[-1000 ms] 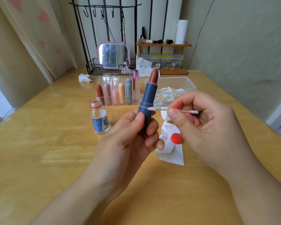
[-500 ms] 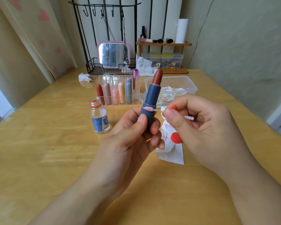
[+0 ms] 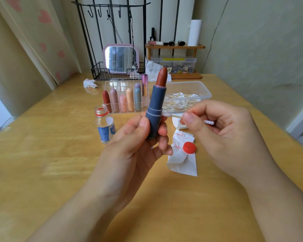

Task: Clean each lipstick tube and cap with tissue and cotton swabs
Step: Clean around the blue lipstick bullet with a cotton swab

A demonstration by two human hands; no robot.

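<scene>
My left hand (image 3: 138, 147) grips an uncapped blue lipstick tube (image 3: 156, 105) upright above the table, its brown-red bullet up. My right hand (image 3: 222, 137) pinches a cotton swab (image 3: 171, 115) between thumb and fingers, and the swab's left tip touches the tube's right side at the groove. A folded tissue (image 3: 182, 161) with red smears lies on the table under my hands. A clear organiser (image 3: 126, 100) behind holds several capped lipsticks. The blue tube's cap is not in sight.
An open small bottle (image 3: 105, 126) stands left of my hands, its red cap (image 3: 189, 147) on the tissue. A clear tub of cotton swabs (image 3: 187, 95) sits behind. A crumpled tissue (image 3: 89, 83), wire basket with mirror (image 3: 121, 58) and wooden shelf (image 3: 175, 47) stand farther back.
The swab tip slid along the tube's groove, first onto the front of the tube, then back to its right side. The tube's tilt shifted slightly in my left hand.
</scene>
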